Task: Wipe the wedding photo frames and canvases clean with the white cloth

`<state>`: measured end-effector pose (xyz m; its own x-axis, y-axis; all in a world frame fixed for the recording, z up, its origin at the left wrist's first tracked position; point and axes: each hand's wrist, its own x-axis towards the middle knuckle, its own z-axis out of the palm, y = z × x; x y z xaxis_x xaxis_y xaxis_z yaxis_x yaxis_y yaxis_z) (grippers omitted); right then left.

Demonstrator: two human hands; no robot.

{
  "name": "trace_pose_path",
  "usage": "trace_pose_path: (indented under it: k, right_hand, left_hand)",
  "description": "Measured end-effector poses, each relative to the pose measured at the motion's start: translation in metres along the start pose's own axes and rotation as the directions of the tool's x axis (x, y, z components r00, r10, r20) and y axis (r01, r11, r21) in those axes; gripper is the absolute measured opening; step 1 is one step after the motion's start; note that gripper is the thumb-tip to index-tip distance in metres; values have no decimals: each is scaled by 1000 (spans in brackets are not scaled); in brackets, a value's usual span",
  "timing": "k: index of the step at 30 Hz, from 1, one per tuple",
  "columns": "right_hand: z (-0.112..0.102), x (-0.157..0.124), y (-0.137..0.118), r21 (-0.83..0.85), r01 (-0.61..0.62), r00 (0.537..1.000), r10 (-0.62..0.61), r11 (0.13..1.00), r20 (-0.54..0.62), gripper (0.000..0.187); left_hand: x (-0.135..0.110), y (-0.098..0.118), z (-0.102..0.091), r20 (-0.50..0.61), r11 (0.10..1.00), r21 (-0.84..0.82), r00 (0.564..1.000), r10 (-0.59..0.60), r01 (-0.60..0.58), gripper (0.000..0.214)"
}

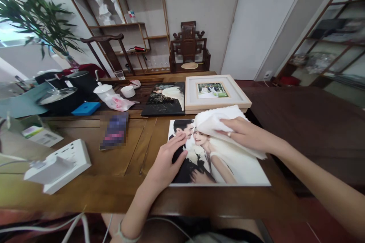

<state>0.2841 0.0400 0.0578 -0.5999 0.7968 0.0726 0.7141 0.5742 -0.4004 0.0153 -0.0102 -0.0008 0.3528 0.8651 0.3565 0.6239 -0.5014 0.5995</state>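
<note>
A large wedding photo print (pixel 225 159) lies flat near the front edge of the wooden table. My left hand (pixel 169 157) rests on its left side, fingers stretched out and lying flat. On the print's upper right, my right hand (pixel 242 133) grips a white cloth (pixel 219 115) that covers that corner. Part of the cloth spreads past the print's right edge. Behind the print stands a light wooden frame (pixel 189 97) lying flat with a small photo inside. To its left is a dark photo album or panel (pixel 162 102) with a white dress on it.
A white power strip (pixel 70 163) with an adapter sits at the table's left, cables trailing forward. Beyond are a blurred phone-like object (pixel 115 131), a blue box (pixel 86 108), a white teapot (pixel 103 90), a white cup (pixel 128 91) and a dark pot (pixel 59 98).
</note>
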Motion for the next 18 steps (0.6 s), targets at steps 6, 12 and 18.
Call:
trace_pose_path:
  k: [6, 12, 18]
  right_hand:
    - [-15, -32, 27, -155, -77, 995, 67, 985, -70, 33]
    - [9, -15, 21, -236, -2, 996, -20, 972, -90, 38]
    - [23, -16, 10, -241, 95, 989, -120, 966, -91, 36]
  left_hand:
    - [0, 0, -2, -1, 999, -35, 999, -39, 38, 32]
    - [-1, -3, 0, -44, 996, -12, 995, -85, 84, 38]
    - [-1, -8, 3, -5, 993, 33, 994, -109, 109, 42]
